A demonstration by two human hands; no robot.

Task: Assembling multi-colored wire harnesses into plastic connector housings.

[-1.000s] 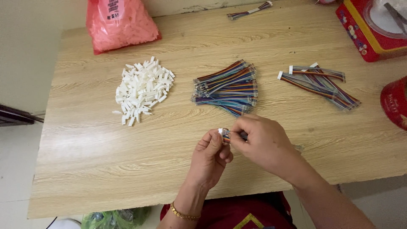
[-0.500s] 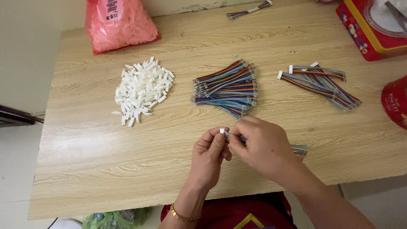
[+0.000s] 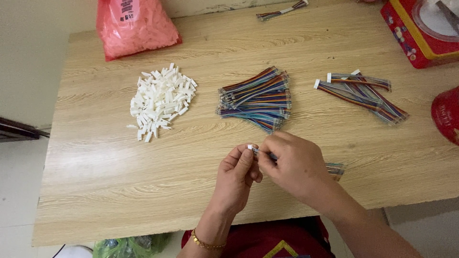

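Observation:
My left hand (image 3: 236, 174) pinches a small white plastic connector (image 3: 249, 147) between thumb and forefinger over the near part of the wooden table (image 3: 110, 167). My right hand (image 3: 294, 165) grips a flat multicoloured ribbon cable; the cable's far end (image 3: 335, 169) sticks out past my wrist. The two hands touch at the connector. Further back lie a heap of white connectors (image 3: 160, 100) and a pile of loose ribbon cables (image 3: 258, 98).
Several ribbon cables with white connectors fitted (image 3: 363, 93) lie at the right. A pink bag (image 3: 134, 24) stands at the back left, a red tin (image 3: 420, 28) at the back right, a red round container (image 3: 447, 114) at the right edge. One cable (image 3: 282, 10) lies at the far edge.
Both hands stay together at the same spot. The fingers have shifted slightly around the connector and cable end.

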